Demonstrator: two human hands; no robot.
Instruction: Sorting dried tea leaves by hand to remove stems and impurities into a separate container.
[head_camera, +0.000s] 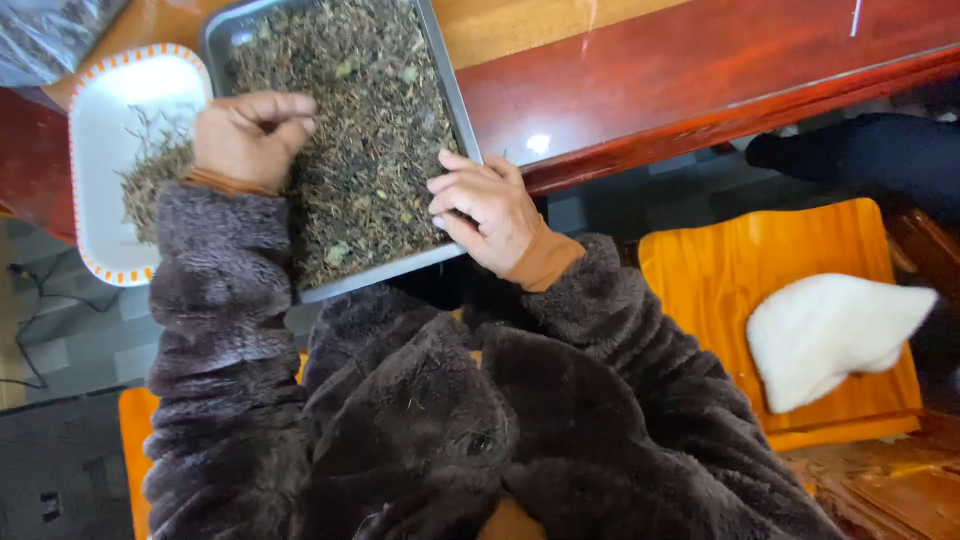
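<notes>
The red-brown wooden table (700, 70) carries everything, and places here are given from the metal tray (455, 100) resting on it with its near edge overhanging toward the person. The tray is filled almost edge to edge with dried tea leaves (370, 150), dark and twiggy with a few paler green flakes. Just left of the tray, touching or nearly so, sits a white rectangular dish with an orange-striped rim (110, 130); a small heap of picked-out stalks (150, 170) lies on the side of it nearest the tray. Well right of the tray and lower, an orange wooden stool (720, 280) bears a white fleecy cushion (830, 335).

The left hand (250, 135) hovers over the tray's left edge, fingers curled in and tips pinched together; whether a stalk is caught between them cannot be told. The right hand (490, 210) lies at the tray's near right corner, fingers loosely extended and flat on the rim and leaves, gripping nothing.

Sorting like this likely goes best with the right hand steadying the overhanging tray, while the left lifts only single stems with fingertips, keeping the pinch light so leaves do not crumble, and travels the short way to the dish without trailing leaf over the rim.
</notes>
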